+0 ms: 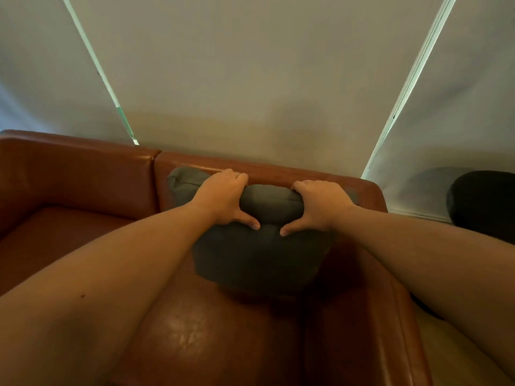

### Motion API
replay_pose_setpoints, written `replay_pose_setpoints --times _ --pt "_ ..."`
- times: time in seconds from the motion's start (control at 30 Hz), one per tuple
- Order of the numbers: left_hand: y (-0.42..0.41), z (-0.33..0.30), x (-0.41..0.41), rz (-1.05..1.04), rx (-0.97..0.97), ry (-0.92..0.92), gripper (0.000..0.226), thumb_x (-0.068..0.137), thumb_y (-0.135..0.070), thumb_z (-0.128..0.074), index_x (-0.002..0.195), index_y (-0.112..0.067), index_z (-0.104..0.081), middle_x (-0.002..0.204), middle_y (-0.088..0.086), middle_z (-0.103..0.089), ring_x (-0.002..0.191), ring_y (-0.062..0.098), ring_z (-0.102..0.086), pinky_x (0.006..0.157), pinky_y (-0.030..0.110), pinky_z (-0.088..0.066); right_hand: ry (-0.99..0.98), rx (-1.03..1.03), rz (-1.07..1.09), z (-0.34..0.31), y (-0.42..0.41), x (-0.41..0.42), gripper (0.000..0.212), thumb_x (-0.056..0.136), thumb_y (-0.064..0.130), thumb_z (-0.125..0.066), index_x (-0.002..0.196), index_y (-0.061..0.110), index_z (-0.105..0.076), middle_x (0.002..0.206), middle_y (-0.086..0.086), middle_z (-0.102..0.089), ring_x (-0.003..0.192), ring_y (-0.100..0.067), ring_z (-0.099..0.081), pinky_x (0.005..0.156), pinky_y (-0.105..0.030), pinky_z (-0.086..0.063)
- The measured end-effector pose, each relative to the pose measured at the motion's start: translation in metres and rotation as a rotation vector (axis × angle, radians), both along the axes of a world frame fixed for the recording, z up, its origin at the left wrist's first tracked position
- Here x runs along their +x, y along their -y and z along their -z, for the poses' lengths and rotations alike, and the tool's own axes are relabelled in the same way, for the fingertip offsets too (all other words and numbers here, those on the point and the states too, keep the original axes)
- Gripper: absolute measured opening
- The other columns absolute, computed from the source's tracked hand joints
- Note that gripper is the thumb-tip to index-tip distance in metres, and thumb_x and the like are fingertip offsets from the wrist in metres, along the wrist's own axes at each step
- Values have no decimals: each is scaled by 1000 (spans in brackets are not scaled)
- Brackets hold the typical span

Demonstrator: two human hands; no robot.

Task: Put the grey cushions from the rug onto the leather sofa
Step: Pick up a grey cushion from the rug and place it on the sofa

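Note:
A grey cushion (259,254) stands upright on the seat of the brown leather sofa (83,174), leaning against the backrest near the right armrest. My left hand (225,196) grips its top edge on the left, thumb in front and fingers over the back. My right hand (317,204) grips the top edge on the right in the same way. Both forearms reach in from the bottom of the view. The rug and any other cushions are out of sight.
Pale roller blinds (250,79) hang right behind the sofa back. A dark rounded object (485,201) sits beyond the right armrest. The left sofa seat (55,240) is bare leather.

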State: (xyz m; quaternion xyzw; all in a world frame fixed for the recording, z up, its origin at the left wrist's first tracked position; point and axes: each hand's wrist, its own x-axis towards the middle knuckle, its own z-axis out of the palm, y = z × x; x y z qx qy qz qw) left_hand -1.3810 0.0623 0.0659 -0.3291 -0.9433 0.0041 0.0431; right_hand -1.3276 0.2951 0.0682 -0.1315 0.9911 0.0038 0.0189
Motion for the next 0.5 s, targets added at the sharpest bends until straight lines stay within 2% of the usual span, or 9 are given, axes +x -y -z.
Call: replay_pose_setpoints --times 0.13,0.27,0.5 --pt "-16 25 -42 16 -63 33 84 46 -90 -62 87 -20 -39 84 -4 -41 78 17 -37 68 33 -32 38 16 19 30 -14 -38 103 45 96 -54 116 23 -50 105 1 -59 93 -21 -56 68 -34 -44" --pt "-28 50 -84 29 -92 78 84 47 -89 -62 89 -20 -39 85 -4 -39 79 17 -34 70 33 -32 78 6 59 56 -22 -71 104 45 97 -53 118 23 -50 107 2 -59 96 -21 -55 72 -35 -45" --pt "-36 98 -137 41 -104 139 84 49 -88 -62 95 -20 -41 93 -2 -47 84 16 -37 73 31 -31 163 -25 132 102 -25 -118 109 47 93 -58 131 23 -46 118 2 -57 104 -20 -53 79 -35 -46"
